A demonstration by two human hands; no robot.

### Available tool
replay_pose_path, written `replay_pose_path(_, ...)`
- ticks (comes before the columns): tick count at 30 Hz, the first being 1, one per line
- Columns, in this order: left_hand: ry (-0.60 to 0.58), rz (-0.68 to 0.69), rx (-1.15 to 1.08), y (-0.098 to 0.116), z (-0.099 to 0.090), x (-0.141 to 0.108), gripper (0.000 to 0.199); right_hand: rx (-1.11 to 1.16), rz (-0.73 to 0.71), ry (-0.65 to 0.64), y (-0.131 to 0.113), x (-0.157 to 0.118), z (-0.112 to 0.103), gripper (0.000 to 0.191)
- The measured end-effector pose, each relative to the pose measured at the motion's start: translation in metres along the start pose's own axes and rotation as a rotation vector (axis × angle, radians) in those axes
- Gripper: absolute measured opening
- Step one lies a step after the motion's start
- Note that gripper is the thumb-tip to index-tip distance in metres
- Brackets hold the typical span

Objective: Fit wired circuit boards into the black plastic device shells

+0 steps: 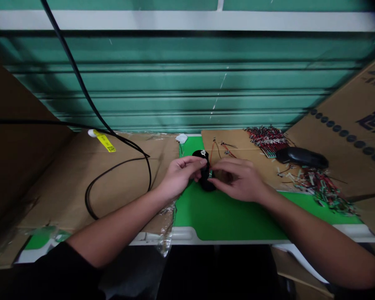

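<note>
Green ribbed wall (175, 85) behind, green tabletop (228, 221) with a pale rim in front, cardboard on both sides. Small green board (210, 174) sits right of a black object (208, 185), centre of the bench, between the two hands. Right hand (237, 179) has it pinched between thumb and forefinger. Left hand (186, 170) is at the black object's left side, thumb against forefinger; can't tell if anything is gripped there. Hands are close but apart. White piece (203, 153) on top of the black object. Thin red wire (212, 149) just above the board. A few loose leads (228, 151) on the right cardboard sheet (253, 157). Farther right: neat bundle of red and black wires (267, 139), black mouse-shaped item (301, 157) beside it, tangled wire pile (326, 189) nearer the person. White scrap (181, 138) at the back edge. Left cardboard sheet (62, 183) carries a looped black cable (87, 191); yellow tag (104, 141) near the cable.
</note>
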State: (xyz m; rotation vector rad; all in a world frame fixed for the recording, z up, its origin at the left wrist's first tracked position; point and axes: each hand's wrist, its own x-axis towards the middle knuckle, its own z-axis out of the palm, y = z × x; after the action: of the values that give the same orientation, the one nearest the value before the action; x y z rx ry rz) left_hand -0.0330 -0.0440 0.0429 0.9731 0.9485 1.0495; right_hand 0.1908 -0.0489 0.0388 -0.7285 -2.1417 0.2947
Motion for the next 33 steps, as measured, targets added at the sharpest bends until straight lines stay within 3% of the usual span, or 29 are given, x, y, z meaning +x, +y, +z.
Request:
replay_pose_path(5,0.006,0.036,0.033,-0.002,0.0,0.001,0.037,0.039,-0.02,-0.033,-0.003,0.001,0.001,0.015)
replay_pose_path(12,0.049,0.058,-0.025,0.0,0.0,0.001,0.037,-0.024,0.091,0.15,0.002,0.0,-0.001,0.014)
replay_pose_path(18,0.061,0.06,-0.003,0.0,-0.002,0.0,0.034,-0.07,0.145,0.201,0.002,-0.001,-0.002,0.012)
replay_pose_path(21,0.053,0.078,0.018,0.001,-0.006,0.003,0.033,-0.041,0.115,0.146,0.001,-0.001,-0.002,0.013)
replay_pose_path(24,0.042,0.143,0.115,0.006,-0.007,0.003,0.032,0.004,0.017,0.016,-0.002,0.0,-0.003,0.015)
replay_pose_path(27,0.025,0.119,0.213,0.01,-0.004,0.001,0.033,0.059,-0.077,-0.091,-0.004,0.001,-0.002,0.017)
replay_pose_path(33,-0.007,0.03,0.176,0.006,-0.003,0.001,0.034,0.077,-0.115,-0.094,-0.005,-0.001,0.0,0.017)
